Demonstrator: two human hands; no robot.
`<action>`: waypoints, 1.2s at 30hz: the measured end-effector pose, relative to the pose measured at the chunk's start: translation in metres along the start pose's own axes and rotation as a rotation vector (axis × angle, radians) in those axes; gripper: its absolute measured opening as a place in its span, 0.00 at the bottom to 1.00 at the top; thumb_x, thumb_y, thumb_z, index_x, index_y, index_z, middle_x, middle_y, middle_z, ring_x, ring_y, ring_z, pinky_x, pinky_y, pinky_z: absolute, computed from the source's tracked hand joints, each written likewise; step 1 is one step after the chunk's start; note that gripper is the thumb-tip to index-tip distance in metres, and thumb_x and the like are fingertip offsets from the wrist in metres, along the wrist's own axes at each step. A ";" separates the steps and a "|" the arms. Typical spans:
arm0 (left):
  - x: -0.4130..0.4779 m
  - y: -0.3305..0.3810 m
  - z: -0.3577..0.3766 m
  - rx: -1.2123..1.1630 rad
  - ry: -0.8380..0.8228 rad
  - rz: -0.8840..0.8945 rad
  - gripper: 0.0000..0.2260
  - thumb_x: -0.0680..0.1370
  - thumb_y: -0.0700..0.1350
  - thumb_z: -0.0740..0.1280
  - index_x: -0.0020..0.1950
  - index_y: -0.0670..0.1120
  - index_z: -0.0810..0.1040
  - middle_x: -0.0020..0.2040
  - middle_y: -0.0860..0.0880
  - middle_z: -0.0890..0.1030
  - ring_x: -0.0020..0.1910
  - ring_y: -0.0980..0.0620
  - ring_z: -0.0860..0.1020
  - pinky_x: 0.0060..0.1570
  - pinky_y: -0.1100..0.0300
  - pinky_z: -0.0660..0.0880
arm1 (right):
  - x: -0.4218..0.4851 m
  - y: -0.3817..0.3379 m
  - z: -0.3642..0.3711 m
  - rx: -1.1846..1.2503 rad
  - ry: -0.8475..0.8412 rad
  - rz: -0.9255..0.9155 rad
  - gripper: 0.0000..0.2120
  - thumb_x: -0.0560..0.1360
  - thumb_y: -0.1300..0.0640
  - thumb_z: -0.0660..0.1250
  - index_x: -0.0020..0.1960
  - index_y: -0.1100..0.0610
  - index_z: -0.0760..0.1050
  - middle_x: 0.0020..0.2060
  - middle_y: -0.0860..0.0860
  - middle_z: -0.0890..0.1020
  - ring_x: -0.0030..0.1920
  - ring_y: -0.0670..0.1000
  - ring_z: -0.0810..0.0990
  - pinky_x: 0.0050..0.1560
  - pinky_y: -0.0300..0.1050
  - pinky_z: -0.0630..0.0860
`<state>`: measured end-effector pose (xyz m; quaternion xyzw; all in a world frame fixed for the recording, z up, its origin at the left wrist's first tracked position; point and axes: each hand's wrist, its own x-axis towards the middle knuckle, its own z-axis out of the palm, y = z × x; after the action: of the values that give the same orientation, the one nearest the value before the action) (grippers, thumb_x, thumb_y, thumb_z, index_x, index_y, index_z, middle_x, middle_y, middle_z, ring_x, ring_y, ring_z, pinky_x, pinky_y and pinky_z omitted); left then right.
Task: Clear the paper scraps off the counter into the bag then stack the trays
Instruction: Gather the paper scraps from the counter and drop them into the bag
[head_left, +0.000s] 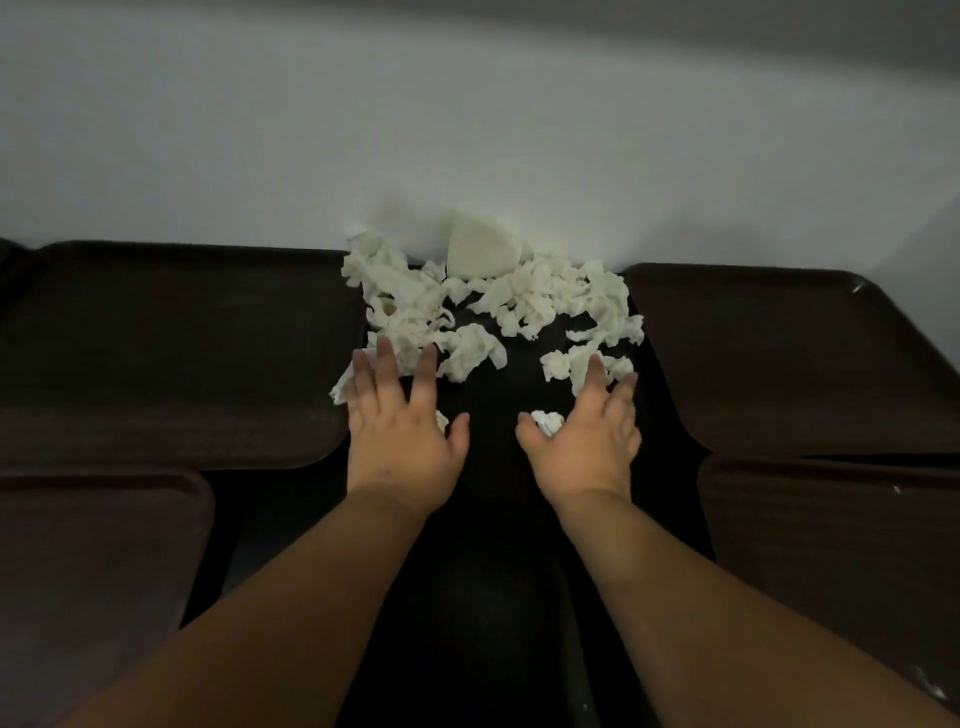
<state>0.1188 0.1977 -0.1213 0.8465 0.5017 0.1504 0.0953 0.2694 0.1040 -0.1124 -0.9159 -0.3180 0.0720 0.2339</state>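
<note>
White crumpled paper scraps (493, 306) lie heaped on the dark surface (488, 519), against the white wall (467, 130). The left hand (400, 421) is palm down, fingers straight and spread, resting on the heap's near-left edge and gripping nothing. The right hand (587, 436) lies likewise flat at the near-right edge, with one small scrap beside its thumb. Four dark brown rectangular trays (171, 353) flank the heap, two on each side.

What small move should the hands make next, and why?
Probably draw both hands together to bunch the scraps into one heap: left hand and right hand rest open on their near edge, and they lie scattered loose on the counter, nothing gripped yet.
</note>
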 end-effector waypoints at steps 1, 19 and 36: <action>0.003 0.001 0.001 0.012 -0.009 -0.006 0.36 0.79 0.64 0.59 0.82 0.55 0.47 0.82 0.38 0.43 0.81 0.36 0.40 0.78 0.43 0.40 | 0.006 -0.001 0.001 -0.018 -0.004 -0.003 0.48 0.73 0.36 0.68 0.81 0.48 0.43 0.80 0.63 0.43 0.80 0.60 0.48 0.77 0.57 0.50; 0.001 0.002 0.001 -0.259 -0.020 -0.002 0.18 0.80 0.42 0.62 0.68 0.53 0.66 0.64 0.50 0.69 0.57 0.46 0.73 0.51 0.54 0.69 | 0.017 -0.002 0.006 0.050 0.127 -0.035 0.15 0.80 0.56 0.60 0.66 0.56 0.66 0.58 0.54 0.76 0.60 0.55 0.72 0.65 0.52 0.67; -0.125 0.061 -0.048 -0.419 -0.252 -0.012 0.07 0.81 0.42 0.64 0.48 0.55 0.72 0.51 0.51 0.74 0.42 0.56 0.75 0.40 0.61 0.71 | -0.124 0.079 -0.133 0.621 -0.187 0.121 0.06 0.81 0.57 0.61 0.48 0.53 0.76 0.38 0.52 0.79 0.37 0.48 0.76 0.39 0.47 0.77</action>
<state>0.0954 0.0593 -0.0777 0.8174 0.4488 0.1439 0.3314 0.2518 -0.0776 -0.0348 -0.8075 -0.2462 0.2631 0.4670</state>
